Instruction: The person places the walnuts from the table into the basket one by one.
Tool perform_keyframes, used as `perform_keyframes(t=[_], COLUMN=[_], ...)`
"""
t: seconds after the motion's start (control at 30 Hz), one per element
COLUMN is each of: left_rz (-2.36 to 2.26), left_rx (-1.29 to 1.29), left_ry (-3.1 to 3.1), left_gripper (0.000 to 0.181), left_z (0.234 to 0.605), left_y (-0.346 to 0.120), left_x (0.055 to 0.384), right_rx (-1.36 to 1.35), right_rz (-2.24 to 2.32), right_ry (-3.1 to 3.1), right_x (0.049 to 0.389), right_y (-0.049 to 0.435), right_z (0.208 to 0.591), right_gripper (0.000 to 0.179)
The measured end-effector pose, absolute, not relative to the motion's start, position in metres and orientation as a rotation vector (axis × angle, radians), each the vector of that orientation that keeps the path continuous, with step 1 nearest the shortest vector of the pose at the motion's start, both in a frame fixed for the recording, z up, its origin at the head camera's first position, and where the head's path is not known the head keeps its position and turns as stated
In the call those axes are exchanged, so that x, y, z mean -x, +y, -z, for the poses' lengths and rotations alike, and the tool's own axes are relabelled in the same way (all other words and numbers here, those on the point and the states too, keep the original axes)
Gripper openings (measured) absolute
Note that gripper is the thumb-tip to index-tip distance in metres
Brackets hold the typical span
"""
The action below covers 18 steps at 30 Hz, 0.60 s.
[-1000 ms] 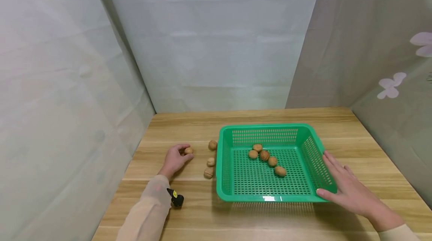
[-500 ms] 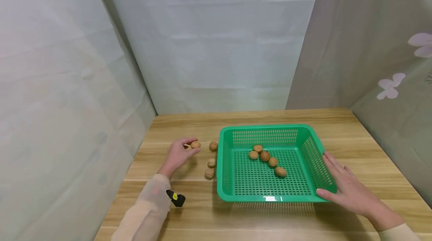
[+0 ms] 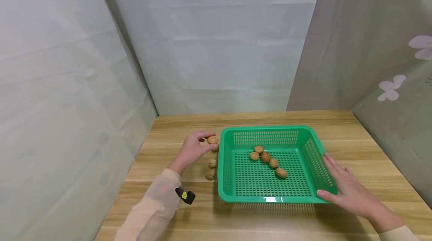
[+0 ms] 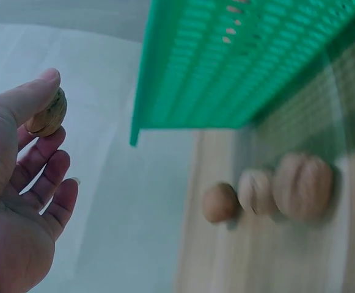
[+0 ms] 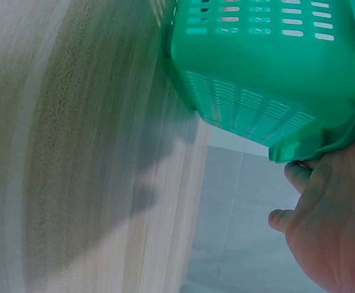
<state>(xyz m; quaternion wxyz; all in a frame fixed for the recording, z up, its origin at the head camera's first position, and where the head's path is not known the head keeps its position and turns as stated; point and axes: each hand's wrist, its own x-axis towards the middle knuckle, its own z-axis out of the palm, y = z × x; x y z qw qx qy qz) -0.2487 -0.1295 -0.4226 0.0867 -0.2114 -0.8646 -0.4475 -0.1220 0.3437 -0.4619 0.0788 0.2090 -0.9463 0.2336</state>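
Observation:
My left hand (image 3: pixel 193 148) pinches a walnut (image 3: pixel 212 140) between thumb and fingertips, close to the left rim of a green plastic basket (image 3: pixel 270 199). In the left wrist view the held walnut (image 4: pixel 50 116) sits between thumb and forefinger, the other fingers bent loosely. Three walnuts lie on the table along the basket's left side: a back one (image 3: pixel 215 148) partly hidden by the hand, a middle one (image 3: pixel 212 163) and a front one (image 3: pixel 210 174). Several walnuts (image 3: pixel 265 157) rest on the basket floor. My right hand (image 3: pixel 352 194) rests at the basket's front right corner, fingers straight along the rim.
The basket stands on a wood-grain table (image 3: pixel 276 222). Pale cloth curtains (image 3: pixel 216 46) close off the back and both sides. A black wrist strap piece (image 3: pixel 185 196) sticks out from the left sleeve.
My left hand has lifted the walnut from the table and carried it right to the basket's left rim. My right hand has stayed at its corner.

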Motion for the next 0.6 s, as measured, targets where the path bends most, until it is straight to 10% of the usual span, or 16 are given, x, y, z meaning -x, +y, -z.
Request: perform_keyframes(t=[0.6], left_rz=[1.296], left_rx=[0.900], left_ry=[-2.571], left_gripper=[0.039], left_z=[0.386], left_y=[-0.058], left_x=[0.254], right_rx=[-0.629], right_rz=[-0.717], right_ry=[-2.839], right_x=[0.122], right_y=[0.344], right_z=[0.461], right_gripper=[0.098])
